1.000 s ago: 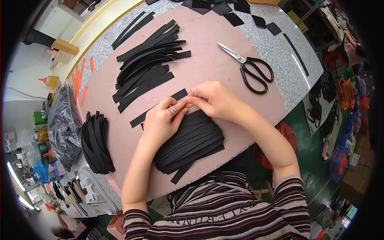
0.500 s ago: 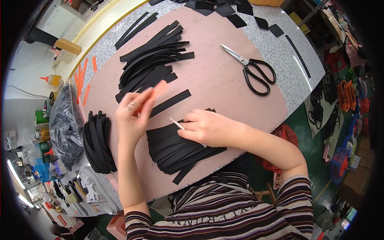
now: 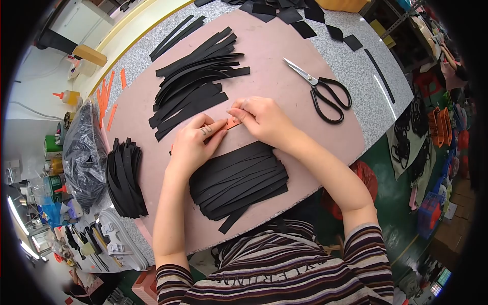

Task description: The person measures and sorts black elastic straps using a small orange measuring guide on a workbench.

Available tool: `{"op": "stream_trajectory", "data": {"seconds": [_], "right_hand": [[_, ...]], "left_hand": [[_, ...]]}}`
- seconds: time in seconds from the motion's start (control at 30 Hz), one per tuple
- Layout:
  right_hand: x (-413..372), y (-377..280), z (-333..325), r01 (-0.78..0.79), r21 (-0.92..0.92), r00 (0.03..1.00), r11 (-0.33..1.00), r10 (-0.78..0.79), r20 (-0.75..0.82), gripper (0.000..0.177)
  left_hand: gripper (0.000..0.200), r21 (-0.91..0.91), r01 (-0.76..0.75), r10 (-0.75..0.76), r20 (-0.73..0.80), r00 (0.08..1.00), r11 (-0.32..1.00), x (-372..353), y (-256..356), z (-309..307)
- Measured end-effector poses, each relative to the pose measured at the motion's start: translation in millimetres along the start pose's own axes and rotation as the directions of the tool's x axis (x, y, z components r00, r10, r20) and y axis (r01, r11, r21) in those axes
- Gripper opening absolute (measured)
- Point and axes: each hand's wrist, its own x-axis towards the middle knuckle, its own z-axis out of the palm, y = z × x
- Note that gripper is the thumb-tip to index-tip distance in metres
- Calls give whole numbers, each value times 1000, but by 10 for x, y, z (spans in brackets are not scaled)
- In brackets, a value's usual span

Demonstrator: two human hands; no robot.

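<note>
My left hand [image 3: 195,145] lies on a black strip on the pink mat [image 3: 284,56], fingers pressing it down just above the near pile of black strips [image 3: 244,180]. My right hand [image 3: 260,119] meets it from the right and pinches the end of a thin orange strip [image 3: 232,123] that lies along the black strip. The fingertips of both hands touch at that orange end. Most of the held black strip is hidden under my left hand.
A larger fan of black strips [image 3: 195,81] lies farther back, and another stack [image 3: 124,178] sits at the left. Black scissors [image 3: 325,91] lie to the right. Loose orange strips [image 3: 107,96], a black plastic bag [image 3: 81,147] and a glue bottle [image 3: 68,95] line the left edge.
Half a second ago my left hand held an orange strip raised off to the left while my right rested on the near pile. Both hands have come back together at a strip above that pile.
</note>
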Motion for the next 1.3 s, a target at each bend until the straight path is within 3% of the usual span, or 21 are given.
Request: {"op": "stream_trajectory", "data": {"seconds": [0.1,0.2,0.3,0.4,0.47,0.5,0.6,0.63,0.7,0.8,0.83,0.87,0.93,1.0,1.07,1.13,1.23,1.3], "right_hand": [[5,49,18,113,-44,993,993,-114,-16,20],[54,-5,62,67,1,997,998,-67,-32,19],[90,109,243,172,-17,983,985,-172,-61,19],[96,-10,81,100,-103,990,990,-90,105,25],[48,-91,116,206,-151,978,967,-199,64,17],[42,-113,125,256,-177,967,950,-252,41,13],[81,-84,346,593,-360,804,720,-503,318,11],[103,-61,485,646,-460,755,609,-598,268,16],[144,42,527,655,-324,753,683,-554,353,14],[75,-206,376,662,-184,713,727,-535,454,12],[-59,-317,316,661,-149,698,735,-530,482,11],[-189,-350,326,622,-30,653,783,-496,572,11],[-230,-429,254,552,26,657,833,-455,601,10],[205,-352,248,423,-47,837,905,-371,402,11],[887,-46,341,457,-185,886,870,-463,12,17],[1376,321,470,375,-418,907,828,-420,-19,33],[1632,467,524,200,-453,968,869,-102,230,38],[1689,425,487,20,-299,977,954,44,208,32]], "left_hand": [[22,8,-23,23,-6,1000,1000,7,-19,12],[21,-4,-35,35,-15,999,999,9,-28,22],[21,-7,-54,53,-16,998,999,11,-26,14],[21,-64,-9,7,-41,999,998,-25,-71,23],[20,-178,64,-77,-69,995,982,-50,-78,6],[21,-169,36,-70,-200,977,985,-47,-68,-42],[26,-72,122,-141,-431,891,990,-123,-219,-238],[26,-87,145,-169,-444,880,986,-153,-256,-299],[26,-118,189,-223,-474,852,975,-229,-329,-435],[26,11,171,-142,-509,849,985,-448,-381,-654],[26,19,251,-208,-497,842,968,-535,-337,-733],[26,17,252,-211,-500,840,967,-625,-374,-766],[26,11,256,-216,-506,835,967,-752,-459,-798],[26,-26,272,-247,-511,824,962,-747,-417,-766],[26,-28,261,-236,-530,814,965,-674,-356,-684],[27,-36,256,-238,-505,830,966,-630,-251,-659],[28,5,218,-185,-512,839,976,-674,-188,-680],[28,-7,224,-196,-517,834,974,-783,-226,-707]]}}
